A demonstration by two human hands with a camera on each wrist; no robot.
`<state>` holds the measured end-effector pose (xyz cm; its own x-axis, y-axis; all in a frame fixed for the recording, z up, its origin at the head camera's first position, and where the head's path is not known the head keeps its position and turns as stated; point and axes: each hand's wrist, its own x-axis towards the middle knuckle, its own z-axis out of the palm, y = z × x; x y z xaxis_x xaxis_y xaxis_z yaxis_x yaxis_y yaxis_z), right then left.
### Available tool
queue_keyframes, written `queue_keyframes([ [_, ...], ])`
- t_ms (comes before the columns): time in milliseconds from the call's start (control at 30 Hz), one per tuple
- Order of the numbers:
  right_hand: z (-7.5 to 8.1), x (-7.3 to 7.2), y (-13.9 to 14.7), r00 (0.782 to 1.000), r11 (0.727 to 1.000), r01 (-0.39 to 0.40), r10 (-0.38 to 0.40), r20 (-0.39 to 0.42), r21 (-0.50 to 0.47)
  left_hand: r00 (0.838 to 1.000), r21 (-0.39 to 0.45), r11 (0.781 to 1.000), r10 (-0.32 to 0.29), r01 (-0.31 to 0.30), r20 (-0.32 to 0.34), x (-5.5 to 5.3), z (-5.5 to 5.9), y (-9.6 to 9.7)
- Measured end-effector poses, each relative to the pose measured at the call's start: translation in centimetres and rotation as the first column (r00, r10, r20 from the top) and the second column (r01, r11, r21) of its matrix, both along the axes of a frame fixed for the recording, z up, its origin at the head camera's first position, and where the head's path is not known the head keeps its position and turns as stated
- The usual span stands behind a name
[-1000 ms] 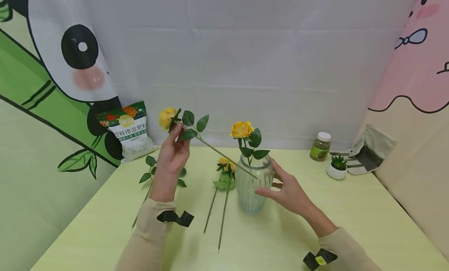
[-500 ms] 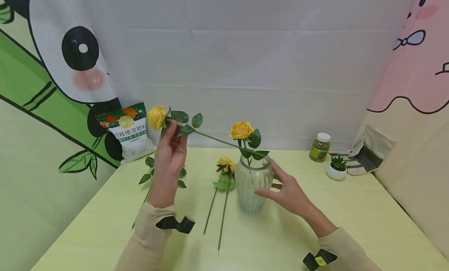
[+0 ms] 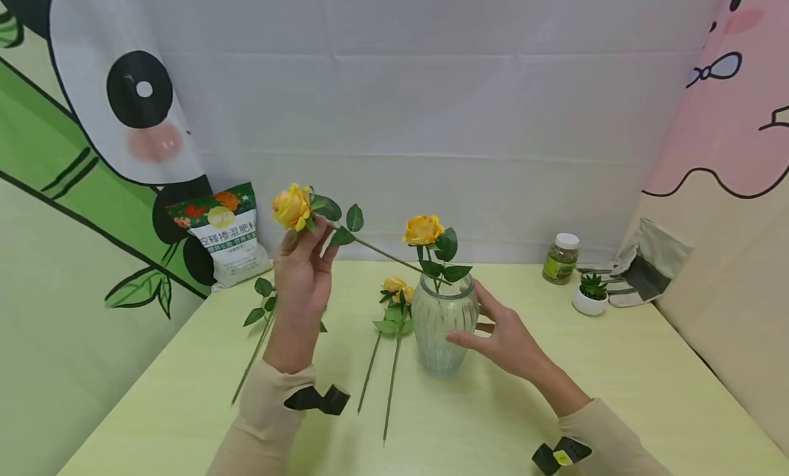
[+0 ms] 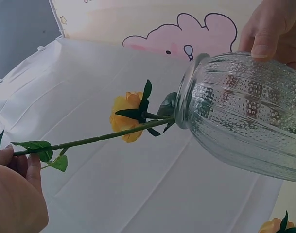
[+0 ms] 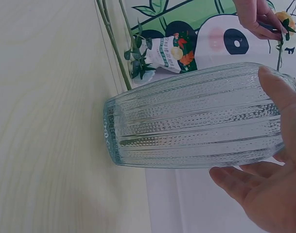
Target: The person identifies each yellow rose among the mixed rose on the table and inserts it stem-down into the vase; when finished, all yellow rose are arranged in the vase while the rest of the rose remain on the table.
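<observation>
My left hand (image 3: pixel 303 291) pinches a yellow rose (image 3: pixel 292 207) by its stem, just below the bloom. That stem slants down to the right, its lower end at the mouth of a ribbed clear glass vase (image 3: pixel 440 332). In the left wrist view the stem (image 4: pixel 99 139) meets the vase rim (image 4: pixel 186 92); whether its tip is inside I cannot tell. Another yellow rose (image 3: pixel 423 229) stands in the vase. My right hand (image 3: pixel 508 335) holds the vase's right side, thumb in front; the right wrist view shows its fingers (image 5: pixel 230 180) along the glass (image 5: pixel 196 121).
Left of the vase, yellow roses (image 3: pixel 394 291) lie with stems toward me. A leafy stem (image 3: pixel 255 349) lies farther left, partly behind my left arm. A fertilizer bag (image 3: pixel 228 236) stands back left. Back right are a jar (image 3: pixel 561 259), a potted succulent (image 3: pixel 592 296) and a grey pouch (image 3: pixel 653 260).
The held rose's lower stem end has risen from in front of the vase to its mouth. My left hand shifted left, then back right. My right hand has stayed on the vase.
</observation>
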<state>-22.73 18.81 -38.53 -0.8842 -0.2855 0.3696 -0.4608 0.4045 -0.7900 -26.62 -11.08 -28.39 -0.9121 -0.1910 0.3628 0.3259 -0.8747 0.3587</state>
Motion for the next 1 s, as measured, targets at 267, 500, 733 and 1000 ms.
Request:
queue_keyframes([
  [267, 0.1, 0.0, 0.0, 1.000, 1.000, -0.009, 0.009, -0.002, -0.002, 1.000, -0.017, 1.000, 0.023, -0.023, 0.003, 0.0, -0.4, 1.0],
  [500, 0.0, -0.1, 0.1, 1.000, 1.000, -0.011, 0.011, -0.006, -0.004, 0.998, -0.120, 0.991, 0.062, -0.062, -0.005, -0.4, -1.1, 2.1],
  [733, -0.2, -0.1, 0.0, 1.000, 1.000, -0.010, 0.010, -0.005, -0.006, 0.996, -0.196, 0.977, 0.082, -0.078, 0.016, -0.8, -2.1, 3.3],
  [1000, -0.2, -0.2, 0.0, 1.000, 1.000, -0.002, 0.002, -0.012, -0.004, 0.993, -0.229, 0.969, 0.109, -0.096, 0.043, -1.3, -2.3, 3.7],
])
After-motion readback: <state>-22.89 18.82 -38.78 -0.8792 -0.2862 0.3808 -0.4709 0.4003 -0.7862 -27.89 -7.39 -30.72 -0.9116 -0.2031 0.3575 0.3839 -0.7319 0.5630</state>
